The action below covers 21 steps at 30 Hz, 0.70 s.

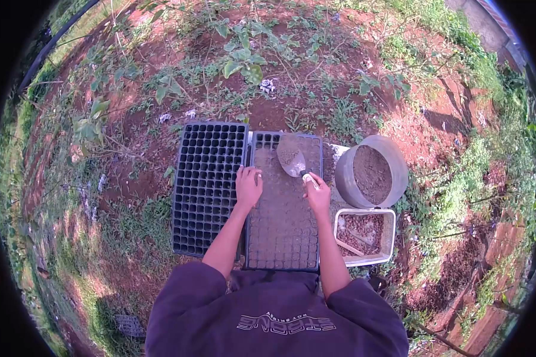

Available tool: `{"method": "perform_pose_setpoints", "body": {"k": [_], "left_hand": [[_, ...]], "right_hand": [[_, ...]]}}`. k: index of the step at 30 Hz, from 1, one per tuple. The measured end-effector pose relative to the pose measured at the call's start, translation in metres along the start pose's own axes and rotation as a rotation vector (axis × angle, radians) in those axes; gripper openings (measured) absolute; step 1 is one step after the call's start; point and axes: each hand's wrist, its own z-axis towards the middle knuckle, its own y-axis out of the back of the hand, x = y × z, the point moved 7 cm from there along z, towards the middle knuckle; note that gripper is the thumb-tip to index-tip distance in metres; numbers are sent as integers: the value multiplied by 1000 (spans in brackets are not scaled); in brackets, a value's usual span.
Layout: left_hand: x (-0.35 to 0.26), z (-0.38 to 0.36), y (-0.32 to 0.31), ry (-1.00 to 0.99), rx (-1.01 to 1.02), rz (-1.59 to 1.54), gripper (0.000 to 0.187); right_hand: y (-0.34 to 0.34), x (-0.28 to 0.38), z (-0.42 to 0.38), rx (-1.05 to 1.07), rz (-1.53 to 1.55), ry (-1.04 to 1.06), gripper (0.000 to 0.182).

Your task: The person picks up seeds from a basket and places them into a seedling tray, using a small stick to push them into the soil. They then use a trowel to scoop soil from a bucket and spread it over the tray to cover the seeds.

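Note:
My right hand (317, 191) grips the handle of a small trowel (294, 165). Soil lies on the trowel's blade, which is over the upper part of a seedling tray (283, 226). Brown soil covers most of that tray, while a few cells at its top left show dark. At the tray's left edge rests my left hand (249, 185), fingers loosely bent and apart, with nothing seen in it. Just left of it is a second black seedling tray (210, 178) whose cells hold no visible soil.
A round translucent tub (345, 172) with soil (372, 172) inside stands at the right. Below it sits a cream rectangular container (390, 238) holding reddish-brown seeds and a flat stick (349, 247). Leafy plants (244, 62) grow beyond the trays.

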Motion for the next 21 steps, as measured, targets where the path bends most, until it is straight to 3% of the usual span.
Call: {"method": "perform_pose_setpoints", "body": {"k": [5, 8, 15, 21], "left_hand": [[1, 41, -37, -86, 102, 97, 14], [-3, 61, -46, -156, 45, 90, 16], [-3, 106, -59, -81, 44, 118, 17], [-8, 124, -63, -141, -127, 274, 21]], "right_hand": [[1, 1, 5, -49, -45, -10, 34], [-2, 4, 9, -95, -74, -48, 33], [-18, -1, 24, -113, -89, -62, 33], [-30, -10, 24, -212, -119, 44, 33]]}}
